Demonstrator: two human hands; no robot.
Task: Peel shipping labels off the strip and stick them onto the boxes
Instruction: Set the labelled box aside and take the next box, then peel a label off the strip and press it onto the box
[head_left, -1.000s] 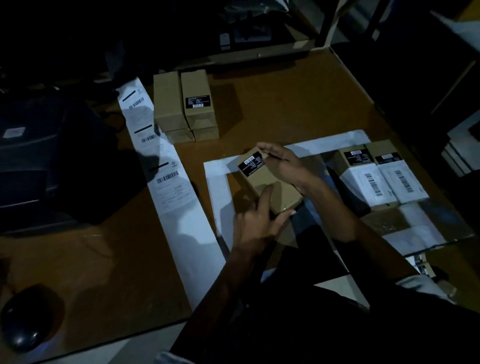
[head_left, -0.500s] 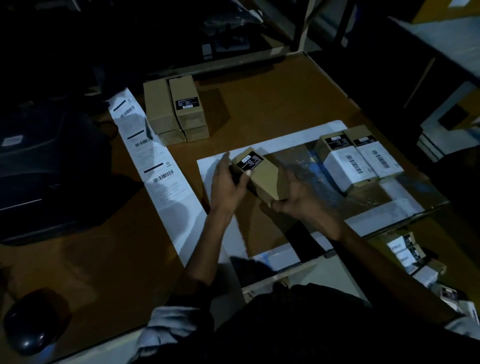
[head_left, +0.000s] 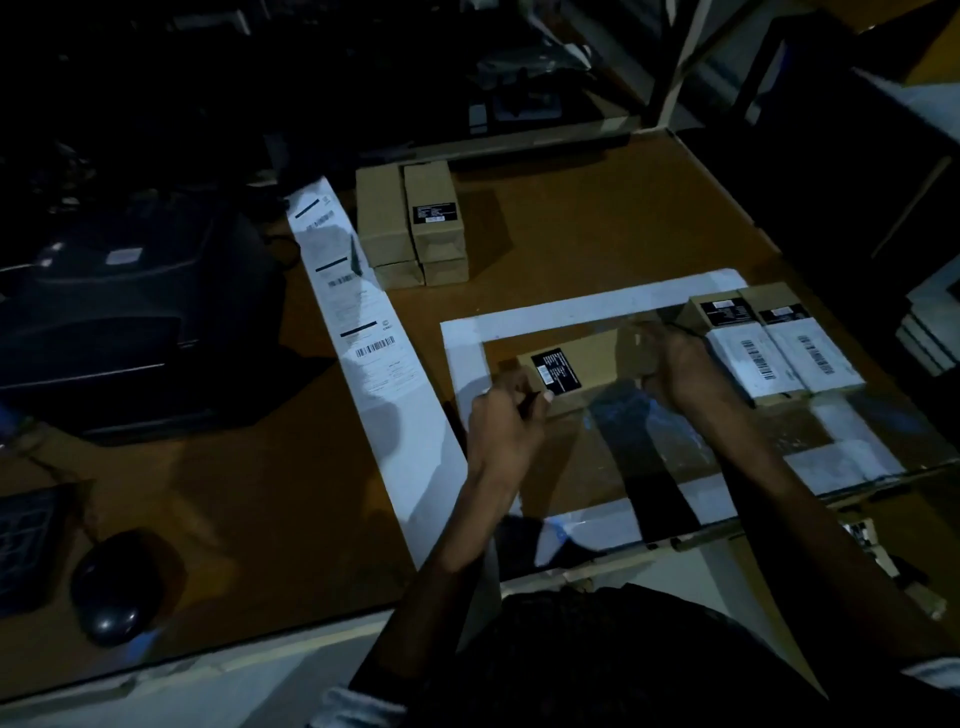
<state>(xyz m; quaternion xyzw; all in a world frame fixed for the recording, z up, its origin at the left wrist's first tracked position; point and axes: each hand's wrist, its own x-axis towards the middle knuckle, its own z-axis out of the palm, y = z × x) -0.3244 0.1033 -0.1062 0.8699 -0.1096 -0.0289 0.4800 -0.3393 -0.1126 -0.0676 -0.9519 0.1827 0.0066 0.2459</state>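
Note:
A brown cardboard box (head_left: 597, 364) with a small black sticker lies lengthwise on the desk inside a white paper frame (head_left: 571, 312). My left hand (head_left: 506, 415) grips its near-left end and my right hand (head_left: 675, 358) grips its right end. A long white strip of shipping labels (head_left: 363, 332) runs from the printer toward me, left of the box. Two boxes with white shipping labels (head_left: 774, 353) sit just right of my right hand. A stack of plain boxes (head_left: 413, 223) stands at the back.
A black label printer (head_left: 130, 312) fills the left side. A dark mouse (head_left: 111, 590) lies at the near left beside a keyboard edge (head_left: 26, 540). The brown desk (head_left: 597, 223) ends at the right and near edges, with small items below.
The box was held tilted above the desk with both hands; it now lies flat and lengthwise on the desk, next to the two labelled boxes, with a hand at each end.

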